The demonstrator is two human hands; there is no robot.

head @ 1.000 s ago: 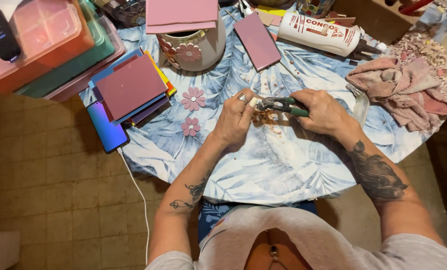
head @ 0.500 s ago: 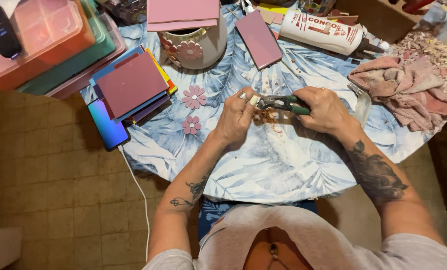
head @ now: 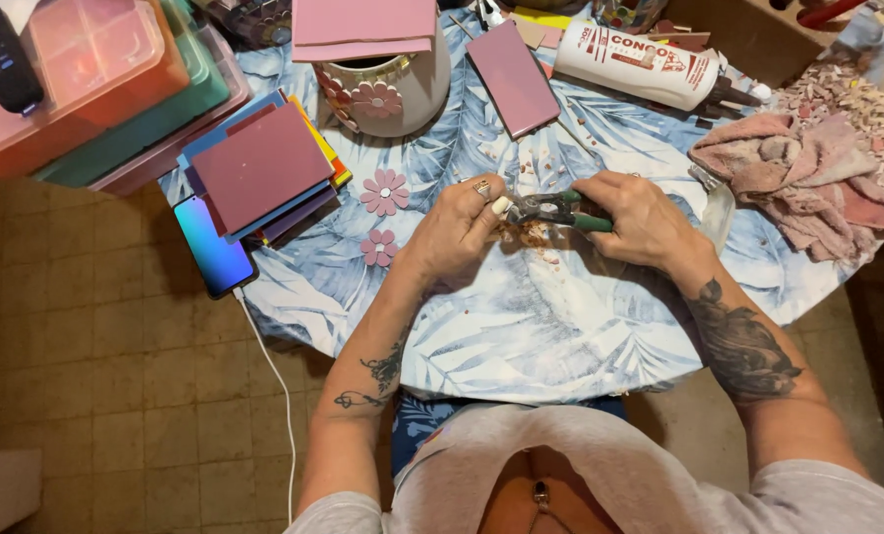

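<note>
Leaf-print worktop under me, my right hand has closed the green-handled nippers further on the small piece pinched in my left hand, crumbs gathering beneath.

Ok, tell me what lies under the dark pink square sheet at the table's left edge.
Under the dark pink square sheet lies a stack of coloured sheets; blue, yellow and purple edges show. Their middles are covered, so how many there are cannot be told.

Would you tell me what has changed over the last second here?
Hardly anything: the right hand keeps its grip on the green-handled nippers, and the left hand stays pinched at their tip. The phone, pink flowers and glue bottle have not moved.
</note>
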